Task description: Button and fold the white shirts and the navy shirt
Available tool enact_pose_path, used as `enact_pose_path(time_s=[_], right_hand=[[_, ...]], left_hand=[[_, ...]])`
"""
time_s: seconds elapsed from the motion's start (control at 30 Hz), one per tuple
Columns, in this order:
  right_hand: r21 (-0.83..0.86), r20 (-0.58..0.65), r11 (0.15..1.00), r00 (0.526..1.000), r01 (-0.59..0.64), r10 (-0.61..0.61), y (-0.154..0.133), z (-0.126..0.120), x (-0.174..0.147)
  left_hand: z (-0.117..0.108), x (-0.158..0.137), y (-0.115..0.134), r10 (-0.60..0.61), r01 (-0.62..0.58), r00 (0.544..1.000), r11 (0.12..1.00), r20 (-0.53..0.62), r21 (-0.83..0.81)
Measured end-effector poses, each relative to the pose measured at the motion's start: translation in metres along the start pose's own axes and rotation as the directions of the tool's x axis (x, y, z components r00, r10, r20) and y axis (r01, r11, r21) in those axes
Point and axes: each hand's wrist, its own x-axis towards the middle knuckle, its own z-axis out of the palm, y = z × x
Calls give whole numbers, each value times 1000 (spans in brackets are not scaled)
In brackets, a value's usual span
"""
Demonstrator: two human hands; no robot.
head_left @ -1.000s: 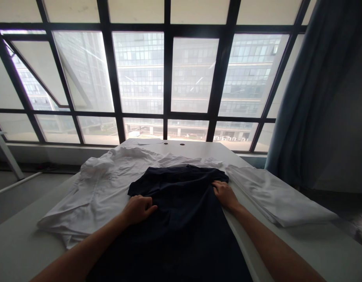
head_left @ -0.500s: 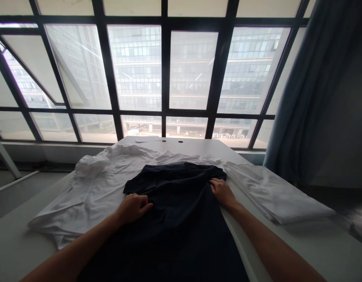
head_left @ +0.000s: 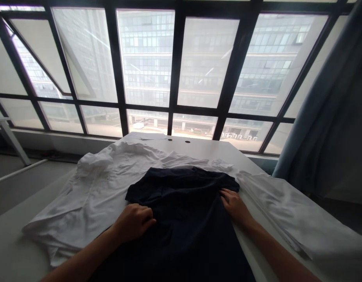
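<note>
A dark navy garment (head_left: 183, 203) lies spread on the white table (head_left: 210, 150), running from the middle toward me. My left hand (head_left: 134, 222) rests on its left side with the fingers curled into the fabric. My right hand (head_left: 235, 203) lies on its right edge near the far corner, fingers pressed on the cloth. Under and to the left of the navy piece lies a crumpled white garment (head_left: 95, 192).
A stack of folded white cloth (head_left: 292, 219) lies at the right on the table. Beyond the table stands a large window with dark frames (head_left: 175, 78). A blue curtain (head_left: 330, 129) hangs at the right. A white table leg (head_left: 10, 141) shows at far left.
The view has shifted and tilted down slightly. Both hands stay on the navy garment in nearly the same places, the left a little nearer to me.
</note>
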Motion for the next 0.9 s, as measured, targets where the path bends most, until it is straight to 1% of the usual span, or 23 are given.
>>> enact_pose_path(time_s=[0.1, 0.2, 0.27, 0.37, 0.43, 0.47, 0.57, 0.63, 0.73, 0.8, 0.9], right_hand=[[22, 6, 999, 1000, 23, -23, -1, -3, 1], [50, 9, 999, 1000, 5, -5, -12, -10, -9], [74, -31, 997, 1000, 3, -1, -21, -17, -19], [110, -91, 993, 996, 31, -21, -33, -24, -30], [131, -80, 990, 996, 51, -41, -37, -27, -31], [145, -64, 988, 997, 61, -52, -37, -27, -31], [213, -9, 974, 997, 73, -73, -37, -28, -32], [232, 30, 972, 999, 35, -43, -37, -28, -37], [158, 82, 987, 997, -15, 1, -42, -27, -49], [99, 80, 995, 997, -17, 9, -47, -27, -57], [60, 2, 998, 1000, -22, 22, -54, -28, -66]], left_hand=[[-5, 2, 6, 69, -70, 997, 997, 33, 20], [-14, 2, 10, 78, -77, 995, 997, 65, -17], [-25, 2, 10, 59, -52, 991, 997, 121, -64], [-42, 1, 7, 34, -5, 968, 993, 249, -116], [-49, 0, 5, 49, -11, 951, 992, 305, -124], [-50, -2, 4, 68, -31, 948, 992, 311, -125], [-47, -8, 1, 136, -105, 947, 987, 290, -119], [-43, -16, 1, 154, -128, 951, 985, 266, -112], [-35, -28, 2, 149, -128, 967, 986, 209, -110], [-32, -37, 5, 135, -120, 979, 987, 153, -103], [-32, -48, 7, 108, -98, 991, 988, 78, -118]])
